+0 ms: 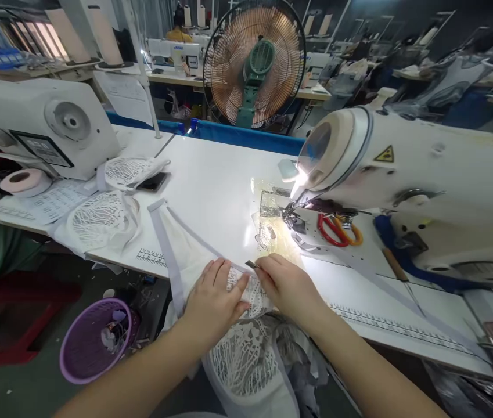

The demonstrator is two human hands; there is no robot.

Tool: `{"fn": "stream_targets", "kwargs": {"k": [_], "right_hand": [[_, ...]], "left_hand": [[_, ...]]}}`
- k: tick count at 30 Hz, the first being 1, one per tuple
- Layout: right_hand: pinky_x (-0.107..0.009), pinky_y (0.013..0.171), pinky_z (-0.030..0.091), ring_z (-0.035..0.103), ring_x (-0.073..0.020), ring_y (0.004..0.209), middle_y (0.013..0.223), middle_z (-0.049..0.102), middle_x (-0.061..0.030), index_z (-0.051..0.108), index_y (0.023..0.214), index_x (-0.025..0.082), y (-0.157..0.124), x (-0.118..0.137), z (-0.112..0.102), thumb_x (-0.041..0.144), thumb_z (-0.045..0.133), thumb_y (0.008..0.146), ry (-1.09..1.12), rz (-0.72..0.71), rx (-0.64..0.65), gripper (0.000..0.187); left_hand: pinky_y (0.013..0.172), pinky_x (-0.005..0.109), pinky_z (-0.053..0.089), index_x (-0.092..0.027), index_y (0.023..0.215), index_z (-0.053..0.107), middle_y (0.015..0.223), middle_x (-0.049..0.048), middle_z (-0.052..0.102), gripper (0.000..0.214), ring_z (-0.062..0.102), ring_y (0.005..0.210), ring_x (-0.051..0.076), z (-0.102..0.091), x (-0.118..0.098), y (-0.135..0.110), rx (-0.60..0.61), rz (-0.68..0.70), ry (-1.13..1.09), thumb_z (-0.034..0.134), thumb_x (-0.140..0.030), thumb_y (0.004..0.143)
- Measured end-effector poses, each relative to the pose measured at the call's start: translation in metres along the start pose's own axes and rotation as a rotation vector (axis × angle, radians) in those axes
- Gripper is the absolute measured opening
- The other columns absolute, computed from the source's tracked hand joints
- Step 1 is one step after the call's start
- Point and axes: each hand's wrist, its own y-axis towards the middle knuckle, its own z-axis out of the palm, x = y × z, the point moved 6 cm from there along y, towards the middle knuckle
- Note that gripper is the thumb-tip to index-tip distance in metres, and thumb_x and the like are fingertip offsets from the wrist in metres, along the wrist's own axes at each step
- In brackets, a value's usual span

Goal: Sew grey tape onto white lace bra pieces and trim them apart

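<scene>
My left hand [215, 293] lies with fingers stretched out on a white lace garment piece [185, 244] with pale grey edging, pressing it to the table near the front edge. My right hand [287, 284] is closed just to the right, over the same fabric. A small dark metal tool [252, 265] sticks out from its thumb and fingers; most of it is hidden, so its kind does not show. More of the white lace [244, 357] hangs over the table edge towards my lap.
A sewing machine [424, 162] with its lamp lit stands at right, red-handled scissors [332, 230] and an awl [396, 266] near it. Lace pieces [98, 220], a phone [154, 182] and a second machine [54, 125] are at left. A purple basket [69, 348] stands below; a fan [255, 64] stands behind.
</scene>
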Motion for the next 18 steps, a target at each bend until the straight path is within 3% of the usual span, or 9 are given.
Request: {"fn": "stream_targets", "kwargs": {"k": [4,14,18], "right_hand": [[-0.024,0.053,0.035,0.053,-0.0152,0.064,0.074,0.057,-0.0047,0.061,0.099,0.016,0.010,0.014,0.010,0.014,0.039,0.086,-0.130,-0.091,0.042,0.026],[-0.026,0.051,0.029,0.046,-0.0144,0.059,0.067,0.054,-0.0023,0.063,0.090,0.015,0.015,0.025,0.016,0.006,0.045,0.081,-0.266,-0.225,0.011,0.022],[-0.026,0.052,0.029,0.043,-0.0141,0.058,0.066,0.053,-0.0023,0.062,0.086,0.014,0.010,0.022,0.013,0.002,0.043,0.078,-0.278,-0.303,0.059,0.024]], "left_hand": [[0.098,0.048,0.039,-0.024,0.119,0.055,0.124,0.0156,0.052,0.045,0.045,0.119,0.032,0.003,0.000,-0.002,-0.003,0.030,-0.017,0.061,-0.043,0.078],[0.098,0.049,0.040,-0.023,0.113,0.060,0.121,0.0172,0.053,0.051,0.047,0.118,0.033,0.002,0.000,0.000,-0.037,0.021,-0.034,0.072,-0.043,0.068],[0.097,0.048,0.041,-0.024,0.117,0.057,0.119,0.0168,0.054,0.055,0.049,0.116,0.033,0.001,0.000,0.001,-0.030,0.030,-0.027,0.071,-0.044,0.068]]}}
